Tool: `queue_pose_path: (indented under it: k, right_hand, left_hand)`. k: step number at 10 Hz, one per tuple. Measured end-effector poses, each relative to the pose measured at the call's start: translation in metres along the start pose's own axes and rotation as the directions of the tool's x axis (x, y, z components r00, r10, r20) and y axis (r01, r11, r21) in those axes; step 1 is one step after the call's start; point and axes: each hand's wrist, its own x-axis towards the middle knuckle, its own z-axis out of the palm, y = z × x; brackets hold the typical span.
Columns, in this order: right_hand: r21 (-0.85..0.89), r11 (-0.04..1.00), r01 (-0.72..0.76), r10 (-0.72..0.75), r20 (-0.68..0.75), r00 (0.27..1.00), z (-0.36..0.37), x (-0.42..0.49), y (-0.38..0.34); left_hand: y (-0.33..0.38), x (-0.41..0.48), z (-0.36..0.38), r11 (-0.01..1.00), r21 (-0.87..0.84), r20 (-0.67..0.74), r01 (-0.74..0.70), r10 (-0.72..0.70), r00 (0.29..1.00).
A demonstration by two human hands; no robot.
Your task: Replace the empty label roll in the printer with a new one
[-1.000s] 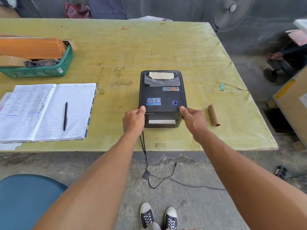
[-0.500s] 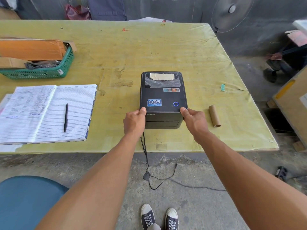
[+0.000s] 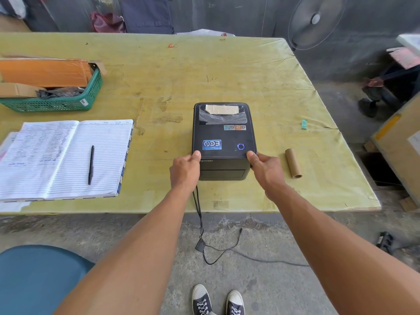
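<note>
A black label printer (image 3: 223,137) sits near the front edge of the yellow-green table (image 3: 204,71), lid down, its blue button ring lit. A roll shows through the clear window at the lid's back. My left hand (image 3: 185,171) grips the printer's front left corner, thumb on the lid. My right hand (image 3: 266,169) grips the front right corner the same way. An empty brown cardboard core (image 3: 293,163) lies on the table just right of my right hand.
An open lined notebook (image 3: 63,155) with a black pen (image 3: 91,164) lies at the left. A green basket (image 3: 59,96) with cardboard boxes stands behind it. The printer's cable (image 3: 200,214) drops over the table's front edge. A blue stool (image 3: 34,278) stands at the lower left.
A white label strip showed in the printer's front slot one second ago; the slot is now dark. Both hands have stayed on the front corners.
</note>
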Motion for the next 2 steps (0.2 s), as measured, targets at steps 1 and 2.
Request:
queue_pose_path:
  k: [1,2]
  right_hand:
    - [-0.029,0.999,-0.016,0.017,0.018,1.000,-0.0018,0.0056,-0.0024]
    - [-0.121,0.991,-0.052,0.053,0.007,0.999,-0.0058,0.0077,-0.0122]
  left_hand:
    - [0.0106,0.0043,-0.0030,1.000,0.014,0.005,0.010,-0.010,1.000]
    - [0.0189,0.0029,-0.0103,0.996,0.060,-0.023,0.059,-0.058,0.998]
